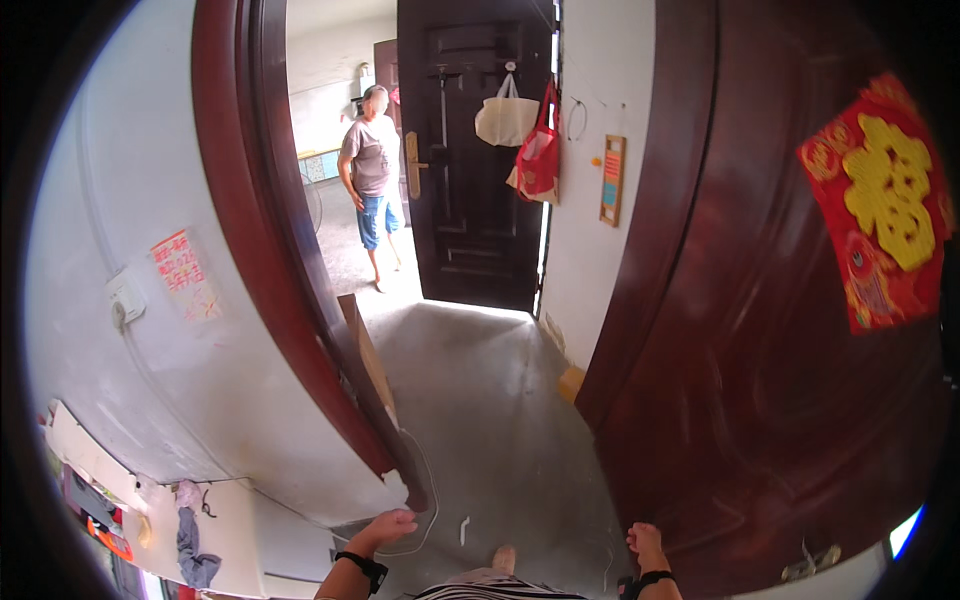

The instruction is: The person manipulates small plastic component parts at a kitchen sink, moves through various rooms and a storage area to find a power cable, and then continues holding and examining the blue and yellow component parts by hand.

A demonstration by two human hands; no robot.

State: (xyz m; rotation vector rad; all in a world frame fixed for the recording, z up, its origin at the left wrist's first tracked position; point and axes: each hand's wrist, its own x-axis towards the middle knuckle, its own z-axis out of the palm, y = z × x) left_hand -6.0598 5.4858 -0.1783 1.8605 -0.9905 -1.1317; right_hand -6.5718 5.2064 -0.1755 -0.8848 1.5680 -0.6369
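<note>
My left hand (385, 529) is low in the view, beside the dark red door frame (300, 270) and above the grey floor (490, 400). Its fingers curl in loosely, with nothing visible in them. My right hand (646, 541) is at the lower right, in front of the brown door (700, 440). Its fingers are folded into a loose fist, and no object shows there. Both wrists carry black bands. A small white strip (464, 530) lies on the floor between my hands, near my bare foot (504, 560).
Ahead, a dark door (470, 220) stands open with a cream bag (507, 120) and a red bag (540, 155) on it. Beyond it, a person (374, 180) stands in a bright room. A white cable (436, 490) runs along the floor by the left frame.
</note>
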